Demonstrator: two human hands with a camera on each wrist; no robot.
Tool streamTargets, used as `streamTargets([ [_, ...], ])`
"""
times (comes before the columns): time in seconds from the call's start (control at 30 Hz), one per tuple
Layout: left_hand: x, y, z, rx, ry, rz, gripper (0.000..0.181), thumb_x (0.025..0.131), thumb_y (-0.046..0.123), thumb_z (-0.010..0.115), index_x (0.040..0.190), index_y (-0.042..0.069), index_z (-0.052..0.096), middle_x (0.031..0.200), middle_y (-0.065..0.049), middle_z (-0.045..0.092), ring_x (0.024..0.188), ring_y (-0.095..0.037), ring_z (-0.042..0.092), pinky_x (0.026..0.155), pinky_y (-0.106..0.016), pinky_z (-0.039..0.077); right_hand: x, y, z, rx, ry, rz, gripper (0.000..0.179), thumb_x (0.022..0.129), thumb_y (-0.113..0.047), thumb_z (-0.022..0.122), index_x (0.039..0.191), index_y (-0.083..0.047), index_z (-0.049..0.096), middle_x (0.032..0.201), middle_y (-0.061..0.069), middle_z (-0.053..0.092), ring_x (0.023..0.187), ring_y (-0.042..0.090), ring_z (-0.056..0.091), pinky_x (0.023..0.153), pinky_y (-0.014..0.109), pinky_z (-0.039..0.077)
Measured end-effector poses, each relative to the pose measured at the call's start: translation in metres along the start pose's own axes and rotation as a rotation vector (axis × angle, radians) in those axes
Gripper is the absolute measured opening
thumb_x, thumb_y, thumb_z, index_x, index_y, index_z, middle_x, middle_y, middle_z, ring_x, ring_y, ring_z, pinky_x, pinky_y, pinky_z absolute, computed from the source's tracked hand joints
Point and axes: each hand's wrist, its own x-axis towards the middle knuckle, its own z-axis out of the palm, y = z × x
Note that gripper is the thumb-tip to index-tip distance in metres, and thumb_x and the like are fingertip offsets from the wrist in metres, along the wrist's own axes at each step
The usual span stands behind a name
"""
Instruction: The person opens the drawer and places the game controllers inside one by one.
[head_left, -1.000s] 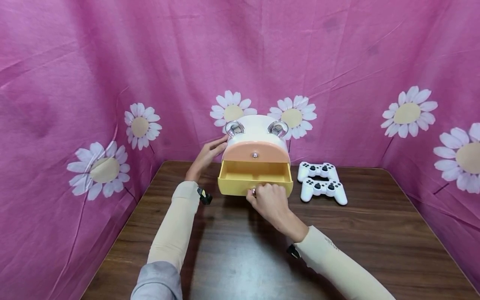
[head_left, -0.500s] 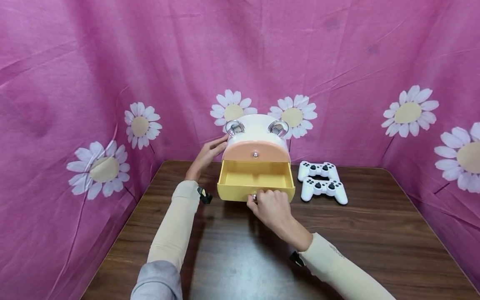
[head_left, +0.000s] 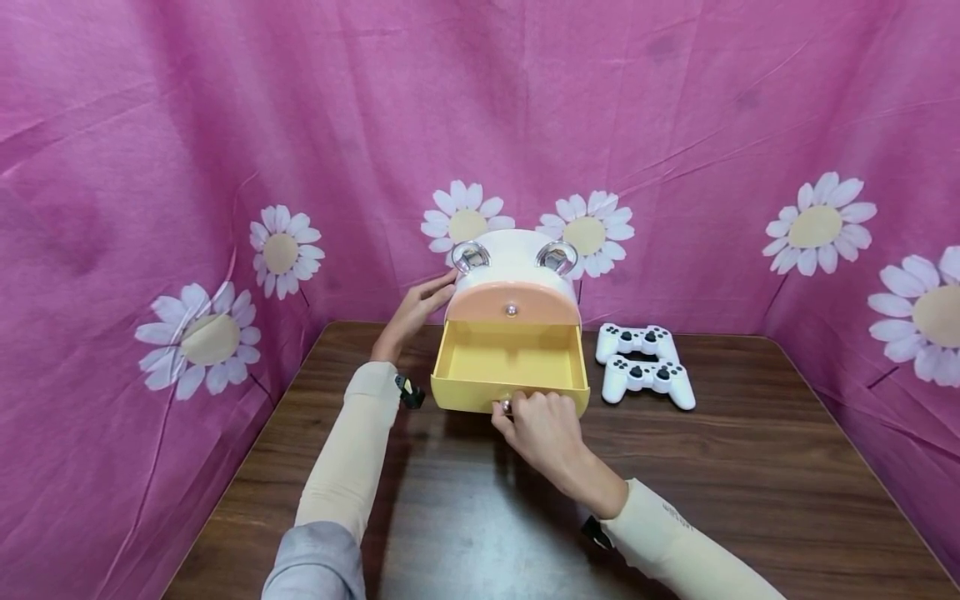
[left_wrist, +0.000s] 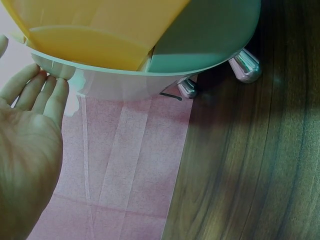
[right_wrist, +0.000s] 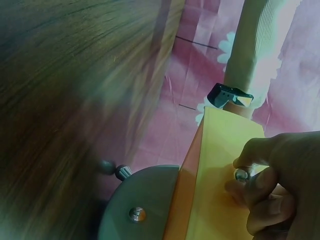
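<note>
A small white rounded cabinet (head_left: 513, 254) with two silver ring-shaped ears stands at the back of the table. Its yellow middle drawer (head_left: 461, 396) is pulled well out, and no items show inside. My right hand (head_left: 547, 433) pinches the drawer's round silver knob (right_wrist: 241, 174) between thumb and curled fingers. Against the cabinet's left side rests my left hand (head_left: 416, 312), its fingers nearly straight, fingertips touching the white wall in the left wrist view. Above the yellow drawer, the peach drawer (head_left: 487, 302) is closed. A green lower drawer (right_wrist: 140, 200) with its own knob also appears closed.
Two white game controllers (head_left: 647, 379) lie one before the other, right of the cabinet. The cabinet stands on short silver legs (left_wrist: 245, 66) on the dark wooden table (head_left: 750, 467). A pink flowered cloth (head_left: 675, 125) hangs behind and at both sides.
The yellow drawer has slid further out toward me, with my right hand moving along on its knob. My left hand has stayed at the cabinet's side.
</note>
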Motion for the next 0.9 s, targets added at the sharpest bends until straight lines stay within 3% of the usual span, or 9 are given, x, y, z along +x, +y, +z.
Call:
streamTargets([
  [0.3,0.000,-0.001,0.001,-0.003,-0.002,0.006,0.056,0.107,0.042,0.063,0.158,0.021,0.054,0.165,0.000,0.051,0.158,-0.019,0.040,0.132,-0.041,0.033,-0.002,0.001,0.000,0.012,-0.003,-0.002,0.052,0.087,-0.034,0.080,0.054,-0.018,0.043,0.042,-0.001,0.040,0.035,0.024,0.044,0.029,0.039,0.031],
  [0.63,0.001,-0.002,0.000,-0.008,0.007,0.008,0.055,0.107,0.040,0.064,0.157,0.021,0.055,0.164,0.000,0.052,0.157,-0.019,0.042,0.131,-0.040,0.036,0.001,0.010,-0.010,0.065,-0.063,-0.016,0.050,0.091,-0.047,0.083,0.061,-0.017,0.056,0.045,-0.001,0.042,0.037,0.025,0.046,0.032,0.038,0.032],
  [0.9,0.000,0.000,0.000,-0.021,0.001,-0.013,0.054,0.108,0.038,0.064,0.158,0.021,0.053,0.165,0.000,0.050,0.158,-0.019,0.040,0.132,-0.041,0.034,0.012,0.028,-0.030,0.156,-0.204,0.012,0.040,0.092,-0.042,0.083,0.065,-0.020,0.063,0.048,-0.008,0.051,0.042,0.018,0.051,0.036,0.034,0.035],
])
